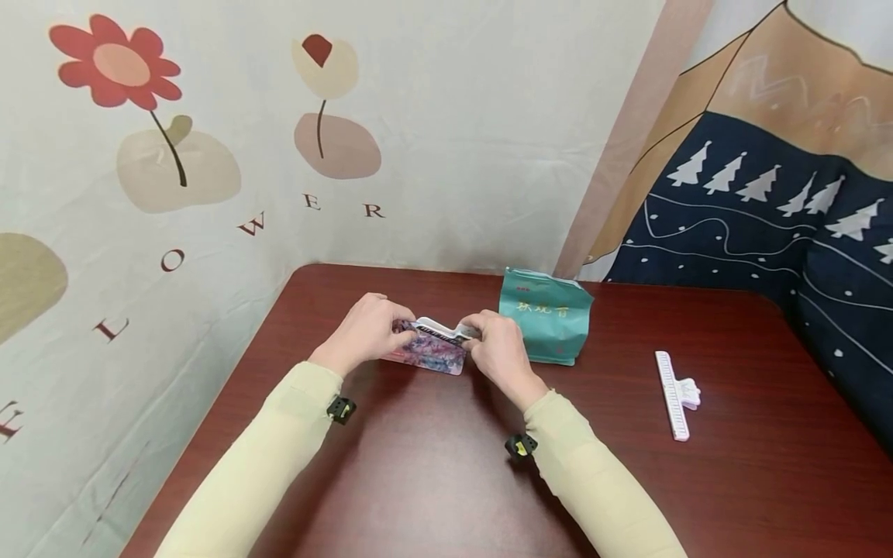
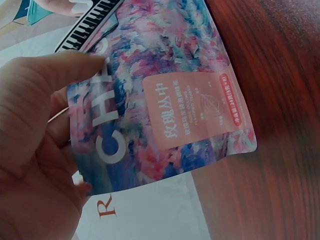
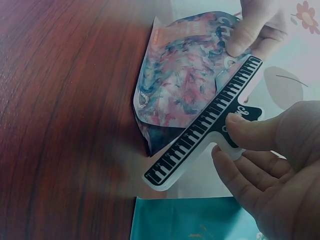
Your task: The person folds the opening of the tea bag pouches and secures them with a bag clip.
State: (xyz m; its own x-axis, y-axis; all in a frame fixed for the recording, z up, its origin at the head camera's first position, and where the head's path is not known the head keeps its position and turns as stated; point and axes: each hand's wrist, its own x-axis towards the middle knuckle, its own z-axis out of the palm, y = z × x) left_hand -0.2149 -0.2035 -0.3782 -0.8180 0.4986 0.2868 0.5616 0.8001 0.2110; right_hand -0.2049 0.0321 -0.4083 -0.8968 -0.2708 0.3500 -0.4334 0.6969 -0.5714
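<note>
A tea pouch (image 2: 150, 95) in blurred pinks, purples and blues stands on the table, its top edge pinched between thumb and fingers of my left hand (image 1: 371, 332). In the right wrist view, my right hand (image 3: 280, 160) grips the handle of a sealing clip (image 3: 202, 122) with a black-and-white piano-key strip. The clip lies slantwise along the pouch's top edge, one end sticking out past the pouch. Whether its jaws are around the pouch or only beside it, I cannot tell. My right hand (image 1: 501, 349) covers part of the clip in the head view.
Just right of my right hand stands a teal pouch (image 1: 547, 322) with gold characters. Farther right lies a white ruler-marked clip (image 1: 674, 397) on the dark red table (image 1: 418, 480). A printed curtain (image 1: 474, 155) hangs behind the table's far edge.
</note>
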